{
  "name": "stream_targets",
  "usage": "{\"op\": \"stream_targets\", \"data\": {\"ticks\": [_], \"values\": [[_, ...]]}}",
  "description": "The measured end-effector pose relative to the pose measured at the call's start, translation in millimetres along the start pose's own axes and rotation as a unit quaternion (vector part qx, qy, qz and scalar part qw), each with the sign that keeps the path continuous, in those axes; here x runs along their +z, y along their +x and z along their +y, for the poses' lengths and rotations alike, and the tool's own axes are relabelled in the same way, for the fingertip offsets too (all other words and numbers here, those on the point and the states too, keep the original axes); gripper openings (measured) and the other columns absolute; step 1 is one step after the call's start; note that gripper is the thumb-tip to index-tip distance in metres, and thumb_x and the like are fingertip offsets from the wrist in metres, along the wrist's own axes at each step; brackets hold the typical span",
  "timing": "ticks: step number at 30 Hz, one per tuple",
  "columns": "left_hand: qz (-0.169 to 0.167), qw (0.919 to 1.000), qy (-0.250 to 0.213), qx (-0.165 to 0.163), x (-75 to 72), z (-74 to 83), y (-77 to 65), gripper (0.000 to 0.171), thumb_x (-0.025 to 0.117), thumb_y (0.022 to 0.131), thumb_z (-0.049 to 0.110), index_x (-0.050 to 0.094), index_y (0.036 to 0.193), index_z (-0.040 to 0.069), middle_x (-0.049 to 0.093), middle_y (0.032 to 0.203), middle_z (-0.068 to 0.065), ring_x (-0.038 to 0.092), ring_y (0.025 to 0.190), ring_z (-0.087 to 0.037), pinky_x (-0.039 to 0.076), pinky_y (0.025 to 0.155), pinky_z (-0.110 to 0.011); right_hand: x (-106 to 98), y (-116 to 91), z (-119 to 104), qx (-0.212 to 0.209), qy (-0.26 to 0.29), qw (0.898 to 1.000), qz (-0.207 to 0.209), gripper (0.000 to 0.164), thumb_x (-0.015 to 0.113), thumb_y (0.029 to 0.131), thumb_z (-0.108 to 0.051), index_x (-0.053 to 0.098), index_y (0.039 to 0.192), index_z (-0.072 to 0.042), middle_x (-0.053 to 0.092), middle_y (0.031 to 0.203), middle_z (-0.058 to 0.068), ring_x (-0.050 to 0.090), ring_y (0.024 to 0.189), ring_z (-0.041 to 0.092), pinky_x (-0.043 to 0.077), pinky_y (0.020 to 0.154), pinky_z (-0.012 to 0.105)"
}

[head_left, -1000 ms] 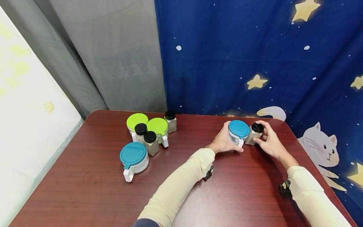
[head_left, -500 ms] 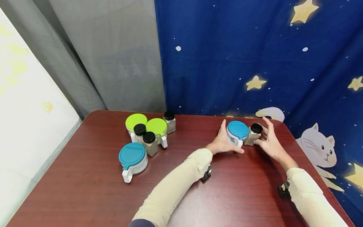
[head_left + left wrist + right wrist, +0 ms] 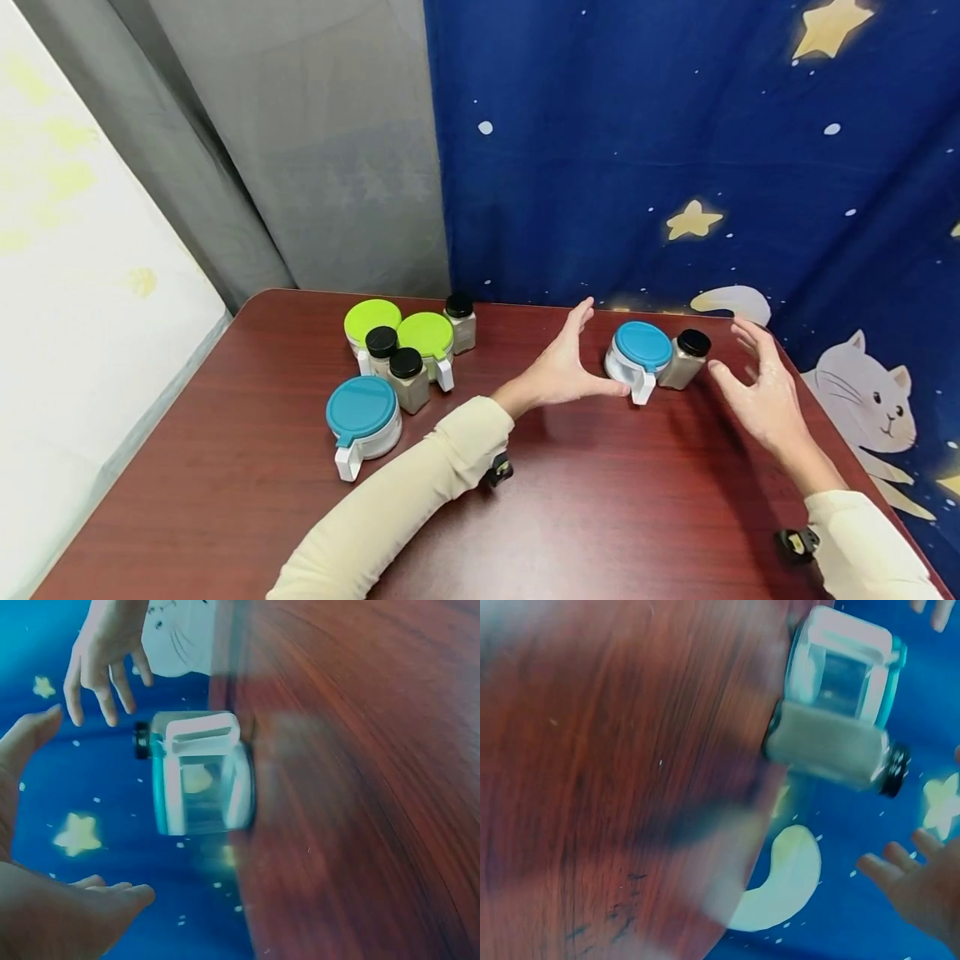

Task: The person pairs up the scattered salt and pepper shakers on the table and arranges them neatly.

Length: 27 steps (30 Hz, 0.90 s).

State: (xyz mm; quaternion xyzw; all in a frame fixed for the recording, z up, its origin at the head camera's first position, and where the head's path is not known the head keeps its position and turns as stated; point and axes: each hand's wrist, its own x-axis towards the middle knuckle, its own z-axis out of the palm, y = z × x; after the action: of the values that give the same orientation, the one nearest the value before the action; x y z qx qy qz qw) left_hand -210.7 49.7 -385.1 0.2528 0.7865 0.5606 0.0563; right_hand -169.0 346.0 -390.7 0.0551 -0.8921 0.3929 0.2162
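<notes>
On the right of the table stands a clear jar with a blue lid and white handle [image 3: 642, 348]. Beside it, on its right, is a square spice bottle with a black cap [image 3: 684, 360], filled with something greyish; both are upright. My left hand [image 3: 558, 371] is left of the blue-lidded jar with fingers spread, its thumb tip near the handle, and it holds nothing. To the right of the bottle, my right hand [image 3: 761, 392] hovers with fingers apart, also holding nothing. The left wrist view shows the jar handle [image 3: 202, 733] between both hands; the right wrist view shows the bottle [image 3: 829, 744] apart from my fingers.
At the table's left stand two green-lidded jars [image 3: 425, 335], another blue-lidded jar [image 3: 363, 408] and three black-capped bottles [image 3: 408, 385], close together. A blue star-print curtain [image 3: 555, 167] and a grey curtain [image 3: 322, 167] hang behind the dark red table [image 3: 600, 500].
Both hands have let go and drawn apart: the left hand moved left from the blue-lidded jar, the right hand moved right from the bottle. Jar and bottle stay put side by side.
</notes>
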Motion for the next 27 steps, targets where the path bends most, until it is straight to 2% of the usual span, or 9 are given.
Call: {"op": "stream_targets", "data": {"ticks": [5,12,20,27], "values": [[-0.004,1.0000,0.004,0.007,-17.9,10.6,-29.3,0.112,0.090,0.079,0.029,0.016,0.162,0.024,0.037,0.159,0.003,0.033,0.144,-0.007,0.033,0.113,-0.042,-1.7,-15.0,-13.7,-0.004,-0.034,0.999,-0.007,0.069,0.067,0.097,-0.017,0.034,0.158,-0.019,0.046,0.152,0.014,0.043,0.137,0.035,0.027,0.099,0.010],[-0.018,0.9993,-0.013,0.029,-38.4,15.3,-62.7,0.113,0.092,0.076,0.024,0.018,0.161,0.024,0.039,0.158,0.002,0.033,0.144,-0.006,0.034,0.113,-0.041,6.3,-34.1,-22.2,-0.007,-0.040,0.999,-0.030,0.070,0.068,0.097,-0.016,0.033,0.157,-0.012,0.044,0.151,0.020,0.041,0.137,0.040,0.024,0.094,0.004],[-0.011,0.9992,-0.014,0.035,-54.8,9.2,-98.9,0.111,0.092,0.076,0.022,0.020,0.160,0.029,0.040,0.156,0.007,0.035,0.142,-0.005,0.033,0.113,-0.035,16.8,-57.2,-33.4,-0.014,-0.025,0.999,-0.047,0.072,0.072,0.095,-0.012,0.035,0.156,-0.010,0.046,0.148,0.021,0.044,0.132,0.043,0.026,0.094,0.002],[-0.009,0.9994,-0.010,0.031,-64.1,3.0,-128.3,0.110,0.092,0.077,0.022,0.020,0.159,0.033,0.039,0.155,0.011,0.035,0.144,-0.013,0.033,0.114,-0.038,27.0,-72.7,-40.9,-0.009,-0.010,0.998,-0.060,0.073,0.074,0.093,-0.011,0.036,0.155,-0.012,0.048,0.146,0.021,0.044,0.131,0.040,0.026,0.096,0.003]]}}
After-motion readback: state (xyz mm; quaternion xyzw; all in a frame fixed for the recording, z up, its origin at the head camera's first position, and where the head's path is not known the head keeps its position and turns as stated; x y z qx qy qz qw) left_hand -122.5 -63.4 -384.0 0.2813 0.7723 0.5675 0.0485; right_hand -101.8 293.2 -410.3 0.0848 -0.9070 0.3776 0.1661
